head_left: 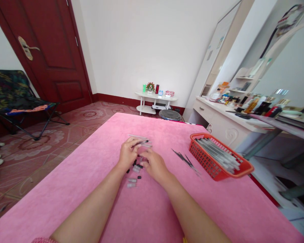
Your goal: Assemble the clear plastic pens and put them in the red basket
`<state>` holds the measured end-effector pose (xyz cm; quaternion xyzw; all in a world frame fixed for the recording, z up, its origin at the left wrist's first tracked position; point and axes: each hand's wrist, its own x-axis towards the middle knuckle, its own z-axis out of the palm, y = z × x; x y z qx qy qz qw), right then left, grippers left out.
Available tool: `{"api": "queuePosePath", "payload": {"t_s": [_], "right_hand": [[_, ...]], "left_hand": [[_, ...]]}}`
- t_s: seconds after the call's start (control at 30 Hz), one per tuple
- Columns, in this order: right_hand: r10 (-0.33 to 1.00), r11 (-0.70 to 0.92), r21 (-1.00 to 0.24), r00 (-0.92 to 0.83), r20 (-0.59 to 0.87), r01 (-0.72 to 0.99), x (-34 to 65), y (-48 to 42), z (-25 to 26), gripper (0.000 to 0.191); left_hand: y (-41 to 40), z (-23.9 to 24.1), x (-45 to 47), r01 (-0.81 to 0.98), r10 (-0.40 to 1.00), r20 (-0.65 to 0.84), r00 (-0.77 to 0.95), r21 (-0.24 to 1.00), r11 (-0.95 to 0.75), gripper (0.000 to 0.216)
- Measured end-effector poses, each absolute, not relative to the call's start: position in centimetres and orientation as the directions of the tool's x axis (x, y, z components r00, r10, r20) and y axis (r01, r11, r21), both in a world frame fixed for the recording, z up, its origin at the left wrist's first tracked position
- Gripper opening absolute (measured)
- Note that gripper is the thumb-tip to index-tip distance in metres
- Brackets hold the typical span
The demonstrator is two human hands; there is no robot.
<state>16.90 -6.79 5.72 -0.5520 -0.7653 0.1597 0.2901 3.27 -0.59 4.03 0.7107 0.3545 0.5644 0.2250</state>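
Note:
My left hand (128,153) is closed around a slim grey tube with a black end (144,142), which points to the right. Beside it, my right hand (155,165) has its fingers curled inward over the small parts; what they pinch, if anything, is too small to make out. Below and between the hands lie several short clear caps (132,180) and small black plugs (139,177). A few pale slim tubes (136,136) rest just beyond my fingers. Right of my right hand lie several thin dark sticks (184,158) in a loose bundle.
An orange-red plastic basket (205,158) full of slim grey tubes stands at the right on the pink-covered table (73,189). Past the table's right edge is a cluttered white dressing table (218,111). A folding chair (17,98) stands at the left, a low white stand (155,97) by the wall.

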Motion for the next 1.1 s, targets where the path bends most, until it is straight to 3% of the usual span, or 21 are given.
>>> {"api": "queuePosePath", "payload": {"t_s": [0.1,0.17,0.27,0.37,0.8,1.0,1.1], "right_hand": [[0.947,0.311,-0.598,-0.187,0.261,0.739,17.0,-6.6,5.6,0.016],[0.953,0.266,-0.724,-0.06,0.297,0.636,17.3,-6.2,6.0,0.012],[0.959,0.215,-0.926,0.113,0.261,0.31,17.7,-5.7,6.8,0.005],[0.974,0.173,-0.985,0.147,0.174,0.019,17.8,-5.7,7.4,0.015],[0.983,0.012,-0.936,0.176,-0.053,-0.351,18.6,-5.5,7.0,0.029],[0.971,-0.091,-0.767,0.115,-0.21,-0.635,18.8,-5.5,7.5,0.019],[0.97,-0.112,-0.731,0.085,-0.227,-0.673,18.8,-5.5,7.7,0.022]], "left_hand": [[-0.5,4.0,3.5,0.188,0.792,0.608,0.053,0.773,-0.606,0.022],[-0.3,4.2,3.6,0.047,0.842,0.537,-0.058,0.843,-0.535,0.017],[0.1,4.4,3.6,-0.327,0.929,0.321,-0.187,0.871,-0.366,0.02],[0.4,4.3,3.4,-0.588,0.98,0.156,-0.124,0.784,-0.199,0.026],[0.7,3.8,3.1,-0.786,1.0,-0.015,-0.011,0.618,0.001,0.006],[0.8,3.4,3.1,-0.789,1.0,-0.005,0.007,0.615,0.008,0.006],[0.8,3.4,3.1,-0.798,1.0,-0.015,0.016,0.602,0.021,0.006]]}}
